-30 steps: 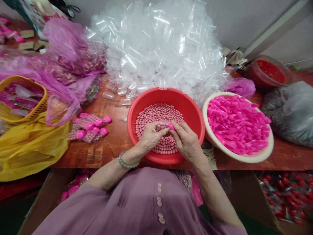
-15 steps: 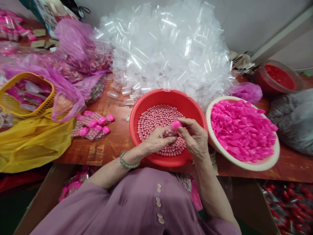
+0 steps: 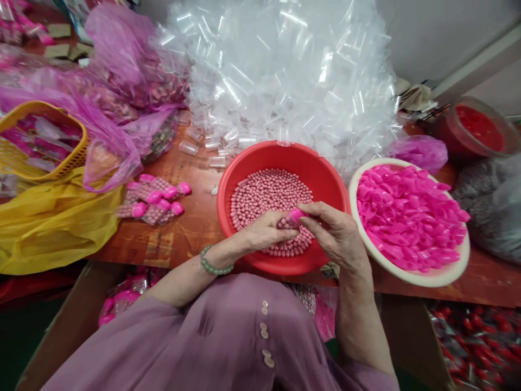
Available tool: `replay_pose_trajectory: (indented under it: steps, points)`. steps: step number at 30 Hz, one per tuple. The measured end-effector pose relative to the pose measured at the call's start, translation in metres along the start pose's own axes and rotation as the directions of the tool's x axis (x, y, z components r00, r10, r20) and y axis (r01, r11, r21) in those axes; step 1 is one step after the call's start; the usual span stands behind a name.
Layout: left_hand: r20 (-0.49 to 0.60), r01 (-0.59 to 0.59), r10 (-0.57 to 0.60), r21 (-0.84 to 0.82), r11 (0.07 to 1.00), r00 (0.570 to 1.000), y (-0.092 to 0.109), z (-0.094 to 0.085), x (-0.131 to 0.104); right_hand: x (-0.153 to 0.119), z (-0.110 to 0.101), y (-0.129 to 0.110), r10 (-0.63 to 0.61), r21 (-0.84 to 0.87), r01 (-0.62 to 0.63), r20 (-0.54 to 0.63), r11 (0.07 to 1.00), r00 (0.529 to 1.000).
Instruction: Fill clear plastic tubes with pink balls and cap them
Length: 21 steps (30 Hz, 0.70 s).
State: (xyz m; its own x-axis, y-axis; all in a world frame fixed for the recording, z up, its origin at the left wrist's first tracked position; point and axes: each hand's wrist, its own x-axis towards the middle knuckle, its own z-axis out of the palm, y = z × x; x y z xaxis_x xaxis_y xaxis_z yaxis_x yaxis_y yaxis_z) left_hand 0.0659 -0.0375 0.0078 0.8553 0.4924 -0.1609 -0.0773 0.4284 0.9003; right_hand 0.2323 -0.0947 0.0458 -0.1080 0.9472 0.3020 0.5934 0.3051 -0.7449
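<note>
Over the red basin (image 3: 325, 174), my left hand (image 3: 266, 232) is closed round a small clear tube (image 3: 284, 222) of pink beads. A bright pink cap (image 3: 297, 215) sits at the tube's right end, pinched between the thumb and forefinger of my right hand (image 3: 336, 231). Whether the cap is fully seated I cannot tell. Below the hands, many round pink beads (image 3: 260, 191) cover the basin's floor. Several capped tubes of beads (image 3: 157, 198) lie in a cluster on the table to the left.
A cream bowl (image 3: 442, 279) of pink plastic pieces (image 3: 411, 222) stands at the right. Behind the basin rises a large heap of clear tubes (image 3: 280, 70). Leftward are a yellow basket (image 3: 77, 157), a yellow bag (image 3: 52, 228) and purple plastic bags (image 3: 118, 49). A tub of red pieces (image 3: 480, 127) sits far right.
My right hand has turned and shifted slightly to the right and down, its fingers still on the cap. My left hand keeps hold of the tube. The whole view has shifted a little.
</note>
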Motion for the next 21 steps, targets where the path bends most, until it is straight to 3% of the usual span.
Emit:
replay_pose_trajectory:
  steps: [5, 9, 12, 16, 18, 21]
  points:
    - [0.013, 0.135, -0.135, 0.022, 0.991, 0.991, 0.0, -0.001, -0.005, -0.003, -0.001, -0.002, -0.028, -0.105, 0.039, 0.098, 0.994, 0.995]
    - [0.015, 0.204, -0.203, -0.109, 0.973, 0.979, 0.0, -0.002, -0.005, -0.007, 0.007, -0.005, -0.084, -0.241, 0.105, 0.096, 0.965, 0.992]
    - [0.0, 0.192, -0.197, -0.24, 0.952, 0.98, -0.001, -0.003, -0.002, -0.011, 0.018, -0.005, -0.1, -0.374, 0.14, 0.125, 0.917, 0.987]
    - [0.01, 0.125, -0.129, -0.346, 0.93, 0.992, 0.0, -0.003, -0.001, -0.015, 0.029, -0.001, -0.164, -0.565, 0.18, 0.08, 0.805, 0.983]
    - [0.027, 0.115, -0.113, -0.383, 0.917, 0.993, 0.001, -0.004, 0.0, -0.015, 0.032, 0.003, -0.224, -0.598, 0.212, 0.055, 0.773, 0.973]
    - [0.062, 0.194, -0.185, -0.42, 0.886, 0.981, 0.002, -0.003, 0.003, -0.016, 0.036, 0.006, -0.253, -0.571, 0.241, 0.059, 0.785, 0.966]
